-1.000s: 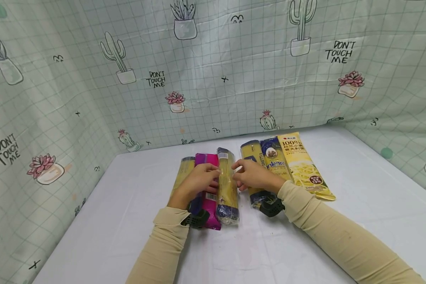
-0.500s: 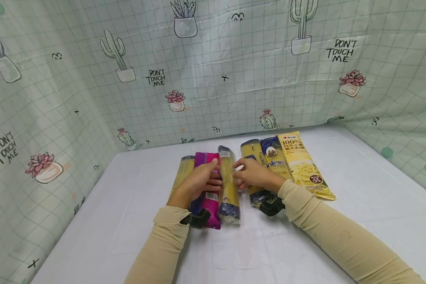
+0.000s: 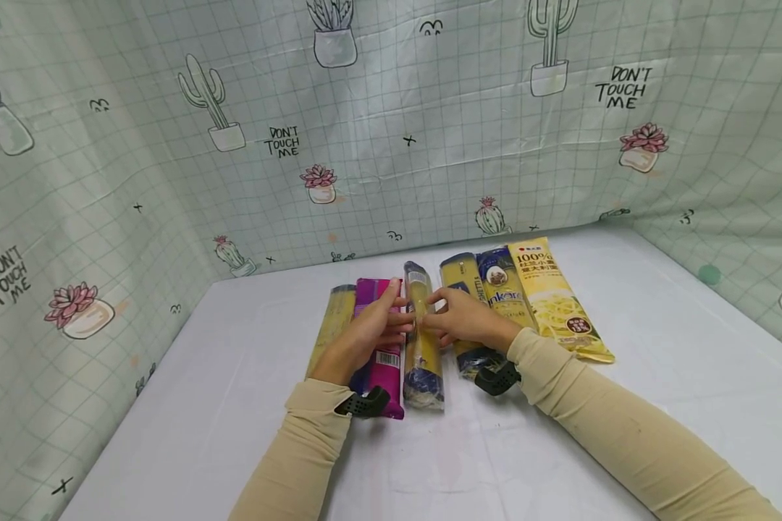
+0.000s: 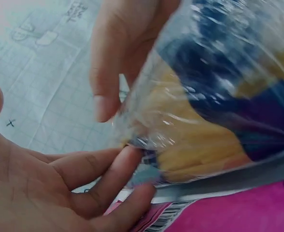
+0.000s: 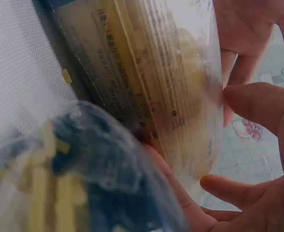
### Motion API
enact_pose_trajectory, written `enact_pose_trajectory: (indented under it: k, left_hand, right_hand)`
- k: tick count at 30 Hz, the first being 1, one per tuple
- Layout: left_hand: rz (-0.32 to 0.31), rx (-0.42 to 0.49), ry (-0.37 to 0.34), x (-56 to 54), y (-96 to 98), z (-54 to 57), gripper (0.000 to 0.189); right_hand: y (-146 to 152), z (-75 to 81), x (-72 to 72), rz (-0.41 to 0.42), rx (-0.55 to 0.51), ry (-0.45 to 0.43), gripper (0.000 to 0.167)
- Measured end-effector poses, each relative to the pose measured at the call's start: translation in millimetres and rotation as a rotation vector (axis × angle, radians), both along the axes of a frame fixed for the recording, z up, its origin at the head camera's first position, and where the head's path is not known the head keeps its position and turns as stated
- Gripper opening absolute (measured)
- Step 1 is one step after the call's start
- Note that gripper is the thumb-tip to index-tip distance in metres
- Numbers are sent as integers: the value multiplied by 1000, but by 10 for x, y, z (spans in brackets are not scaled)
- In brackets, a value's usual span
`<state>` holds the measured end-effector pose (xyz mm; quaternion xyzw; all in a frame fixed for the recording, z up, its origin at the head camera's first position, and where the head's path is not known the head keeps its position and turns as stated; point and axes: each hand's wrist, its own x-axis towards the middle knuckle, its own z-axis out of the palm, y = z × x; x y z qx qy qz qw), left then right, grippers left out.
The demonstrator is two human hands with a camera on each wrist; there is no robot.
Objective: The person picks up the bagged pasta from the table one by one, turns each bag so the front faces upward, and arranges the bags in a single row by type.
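Note:
A clear-wrapped spaghetti packet (image 3: 425, 362) with dark blue ends stands tipped on its side between both hands. My right hand (image 3: 465, 318) grips its right side; in the right wrist view, thumb and fingers close about the clear film of the packet (image 5: 156, 63). My left hand (image 3: 370, 329) reaches over a pink packet (image 3: 384, 387), its extended fingers (image 4: 101, 169) touching the spaghetti packet's left edge and its thumb held apart. Left of the pink packet lies another yellow pasta packet (image 3: 331, 325), partly hidden by the left hand.
Right of the hands lie a blue-ended spaghetti packet (image 3: 459, 270), a blue and yellow pasta packet (image 3: 505, 289) and a bright yellow pasta bag (image 3: 560, 307). All rest on a white-covered table (image 3: 495, 463), backed by a cactus-print curtain (image 3: 391, 108).
The spaghetti packet has shifted slightly right and tipped up onto its side. My left fingers have straightened and spread along its left edge; the right hand stays at its right side.

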<state>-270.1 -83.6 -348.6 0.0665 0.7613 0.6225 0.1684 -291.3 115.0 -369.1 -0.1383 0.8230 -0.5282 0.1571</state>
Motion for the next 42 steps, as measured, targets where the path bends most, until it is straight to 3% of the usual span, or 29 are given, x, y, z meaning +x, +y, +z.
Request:
enact_pose_trajectory:
  k: [6, 24, 33, 42]
  left_hand:
    - [-24, 12, 18, 23, 59, 6, 78]
    - [47, 12, 95, -8, 82, -36, 61]
    - [72, 36, 85, 8, 106, -15, 46]
    - [126, 64, 137, 18, 110, -34, 33]
  right_hand:
    - [13, -11, -9, 0, -12, 9, 62]
    - [30, -74, -85, -83, -105, -78, 67]
    - [49, -45, -76, -128, -148, -108, 71]
    - [81, 3, -60, -164, -232, -141, 74]
